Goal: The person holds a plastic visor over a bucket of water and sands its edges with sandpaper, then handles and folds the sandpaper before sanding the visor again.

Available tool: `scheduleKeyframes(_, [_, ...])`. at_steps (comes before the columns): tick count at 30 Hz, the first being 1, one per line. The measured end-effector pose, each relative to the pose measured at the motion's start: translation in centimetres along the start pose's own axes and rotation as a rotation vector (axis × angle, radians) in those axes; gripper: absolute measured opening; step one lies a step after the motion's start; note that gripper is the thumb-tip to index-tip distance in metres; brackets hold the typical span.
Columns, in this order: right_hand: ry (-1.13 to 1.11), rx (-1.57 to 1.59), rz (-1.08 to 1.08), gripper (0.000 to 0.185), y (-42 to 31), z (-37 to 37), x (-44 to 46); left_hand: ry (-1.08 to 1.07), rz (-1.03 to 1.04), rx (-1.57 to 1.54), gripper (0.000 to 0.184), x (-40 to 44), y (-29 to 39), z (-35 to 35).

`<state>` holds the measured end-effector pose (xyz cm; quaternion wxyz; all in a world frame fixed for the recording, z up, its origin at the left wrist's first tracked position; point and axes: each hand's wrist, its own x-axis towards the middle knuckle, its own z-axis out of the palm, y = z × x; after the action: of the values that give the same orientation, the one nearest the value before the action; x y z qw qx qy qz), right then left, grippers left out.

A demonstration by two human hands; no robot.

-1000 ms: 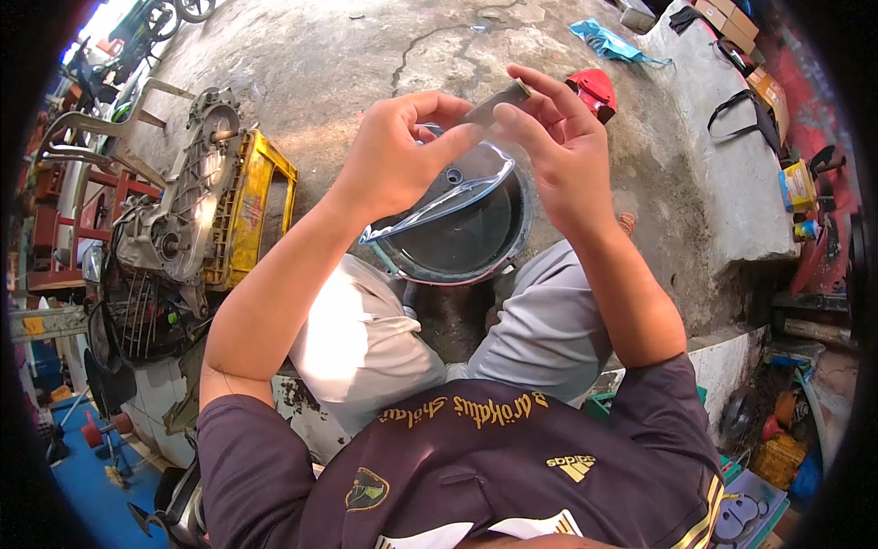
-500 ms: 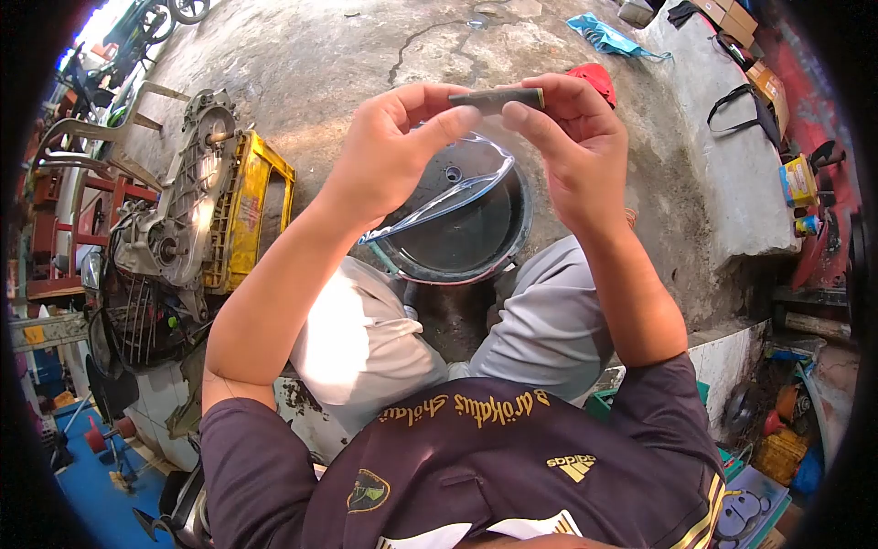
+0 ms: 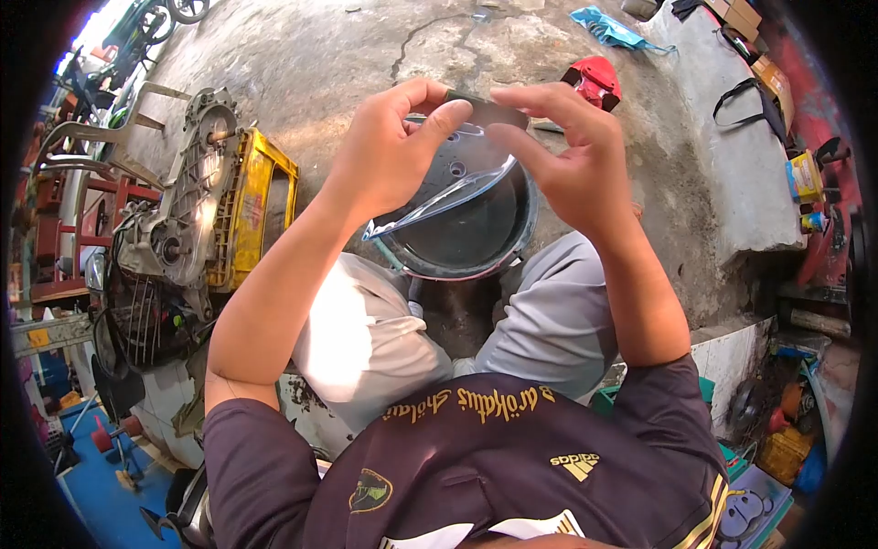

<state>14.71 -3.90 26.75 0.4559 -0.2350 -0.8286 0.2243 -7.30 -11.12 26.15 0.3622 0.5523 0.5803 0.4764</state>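
My left hand [image 3: 389,151] pinches a short, dark strip-like piece [image 3: 466,97] between thumb and fingers. The piece is blurred, and its exact kind cannot be made out. Around its far end, my right hand [image 3: 576,151] has thumb and forefinger apart, the thumb smeared by motion. Whether the right fingers touch the piece is unclear. Below both hands, a round dark tub [image 3: 457,274] stands between my knees. Over the tub lies a clear, blue-edged sheet or frame [image 3: 445,199].
To the left, a metal engine casing [image 3: 174,224] leans by a yellow crate [image 3: 251,206]. A red object [image 3: 594,78] and a light-blue bag [image 3: 613,29] lie on the concrete floor ahead. A raised concrete ledge [image 3: 745,197] runs along the right.
My right thumb and forefinger have parted from their pinch on the dark piece. Its right end now tilts downward. The left hand keeps its hold, and more of the red object shows.
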Motion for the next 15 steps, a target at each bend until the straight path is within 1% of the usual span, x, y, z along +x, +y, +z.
scheduleKeyframes(2, [-0.07, 0.127, 0.181, 0.027, -0.31, 0.07, -0.12, -0.014, 0.02, 0.006, 0.032, 0.12, -0.34, 0.14])
scheduleKeyframes(3, [-0.068, 0.126, 0.182, 0.027, -0.2, 0.19, -0.25, -0.022, 0.033, 0.002, 0.033, 0.19, -0.47, 0.13])
scheduleKeyframes(5, [-0.018, 0.255, 0.259, 0.027, 0.25, 0.55, -0.54, -0.029, 0.048, -0.002, 0.035, 0.23, -0.4, 0.13])
scheduleKeyframes(8, [0.011, 0.308, 0.269, 0.026, 0.27, 0.55, -0.62, -0.061, 0.006, 0.031, 0.035, 0.05, 0.16, 0.15])
scheduleKeyframes(10, [0.001, 0.297, 0.292, 0.026, 0.06, 0.43, -0.6, -0.084, -0.045, 0.022, 0.039, -0.03, 0.26, 0.09])
scheduleKeyframes(15, [-0.019, 0.341, 0.389, 0.025, -0.47, 0.42, -0.54, -0.119, -0.069, -0.021, 0.039, -0.01, 0.08, -0.11])
